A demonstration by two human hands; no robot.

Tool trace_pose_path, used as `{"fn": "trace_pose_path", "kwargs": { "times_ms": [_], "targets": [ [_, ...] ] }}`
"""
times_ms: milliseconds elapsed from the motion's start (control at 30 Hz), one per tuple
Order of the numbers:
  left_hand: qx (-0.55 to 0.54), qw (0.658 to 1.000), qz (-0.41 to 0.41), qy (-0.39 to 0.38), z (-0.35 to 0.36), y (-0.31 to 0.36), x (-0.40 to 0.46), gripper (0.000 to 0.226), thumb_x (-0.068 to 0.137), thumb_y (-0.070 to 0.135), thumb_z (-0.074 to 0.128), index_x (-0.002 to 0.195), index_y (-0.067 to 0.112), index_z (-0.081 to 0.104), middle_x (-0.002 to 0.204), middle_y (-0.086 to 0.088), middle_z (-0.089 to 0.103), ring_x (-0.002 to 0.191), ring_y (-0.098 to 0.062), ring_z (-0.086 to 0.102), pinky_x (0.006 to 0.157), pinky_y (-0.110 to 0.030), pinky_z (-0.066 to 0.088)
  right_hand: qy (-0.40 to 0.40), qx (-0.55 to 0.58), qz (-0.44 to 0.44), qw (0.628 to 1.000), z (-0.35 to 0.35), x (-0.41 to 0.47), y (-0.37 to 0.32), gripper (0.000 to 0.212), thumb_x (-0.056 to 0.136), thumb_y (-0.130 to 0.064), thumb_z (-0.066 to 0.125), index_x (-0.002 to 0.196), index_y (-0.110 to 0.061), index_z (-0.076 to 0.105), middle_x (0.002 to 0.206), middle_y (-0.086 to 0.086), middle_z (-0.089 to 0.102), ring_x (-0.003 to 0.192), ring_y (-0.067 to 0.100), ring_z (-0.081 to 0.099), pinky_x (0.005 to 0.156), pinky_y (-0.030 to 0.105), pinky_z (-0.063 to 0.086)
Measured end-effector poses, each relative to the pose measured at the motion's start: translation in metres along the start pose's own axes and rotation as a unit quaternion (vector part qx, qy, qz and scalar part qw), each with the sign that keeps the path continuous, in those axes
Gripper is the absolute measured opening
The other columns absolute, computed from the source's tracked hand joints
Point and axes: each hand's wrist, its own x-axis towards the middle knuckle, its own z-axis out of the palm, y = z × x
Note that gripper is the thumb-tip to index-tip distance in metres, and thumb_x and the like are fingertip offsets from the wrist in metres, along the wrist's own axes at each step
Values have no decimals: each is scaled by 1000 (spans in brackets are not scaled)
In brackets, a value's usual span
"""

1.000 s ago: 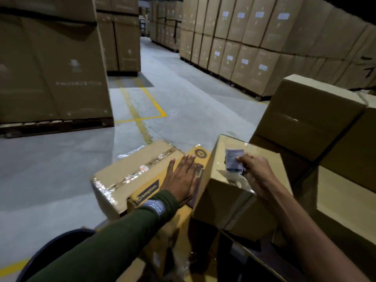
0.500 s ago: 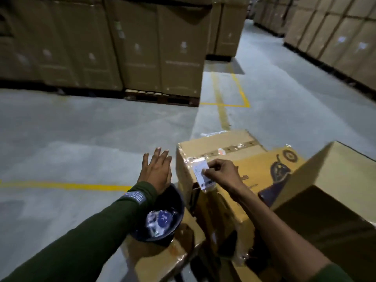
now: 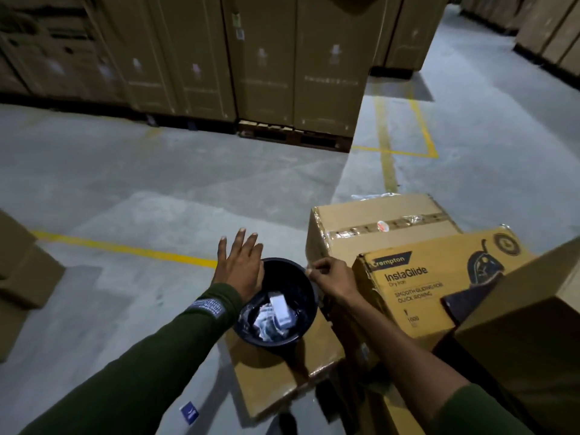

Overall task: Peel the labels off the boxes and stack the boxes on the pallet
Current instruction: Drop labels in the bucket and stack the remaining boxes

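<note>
A dark round bin (image 3: 284, 274) stands on a flat cardboard box (image 3: 279, 368) and holds several peeled white labels (image 3: 278, 309). My left hand (image 3: 241, 266) is open with fingers spread, touching the bin's left rim. My right hand (image 3: 332, 277) hovers at the bin's right rim with its fingers pinched together and no label visible in them. Right of the bin sit a taped plain brown box (image 3: 373, 215) and a yellow Crompton InstaGlide box (image 3: 436, 296). A larger plain box (image 3: 530, 328) is at the right edge.
Tall cartons (image 3: 326, 67) on a wooden pallet (image 3: 295, 138) line the back. Yellow floor lines (image 3: 125, 248) cross the grey concrete. Another brown box (image 3: 22, 271) sits at the left edge. More stacked cartons (image 3: 552, 32) run along the far right.
My view swung left from the boxes to the bin. My right hand carried the peeled label to the bin and no longer shows it; my left hand left the box for the bin's rim.
</note>
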Motion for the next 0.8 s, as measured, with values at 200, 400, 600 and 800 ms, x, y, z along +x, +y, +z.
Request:
{"fn": "trace_pose_path", "kwargs": {
  "times_ms": [200,400,600,800],
  "targets": [
    [-11,997,76,8,-9,62,9,55,99,35,37,149,15,30,163,-6,11,151,-27,-1,119,-55,-2,81,-38,-72,993,-59,-27,16,16,90,-17,68,104,-13,75,102,-1,75,92,9,66,87,27,54],
    [-56,964,248,78,-38,181,27,56,96,37,39,145,10,39,160,-14,22,149,-34,13,117,-59,15,260,-48,-125,956,-150,-74,28,10,93,-21,66,96,-18,74,89,-8,73,81,1,65,74,15,50],
    [-74,915,381,107,-79,296,23,62,91,41,25,139,9,47,156,-14,32,146,-34,24,113,-60,25,409,-79,-134,899,-246,-134,50,9,92,-18,68,96,-14,75,90,-4,74,83,5,66,75,11,45],
    [-44,887,448,106,-97,367,18,63,101,42,32,153,9,17,163,-13,-1,150,-32,-7,120,-51,7,452,-166,-54,875,-308,-199,114,18,97,-23,58,99,-12,72,94,2,74,87,19,69,79,36,54]
  ]
}}
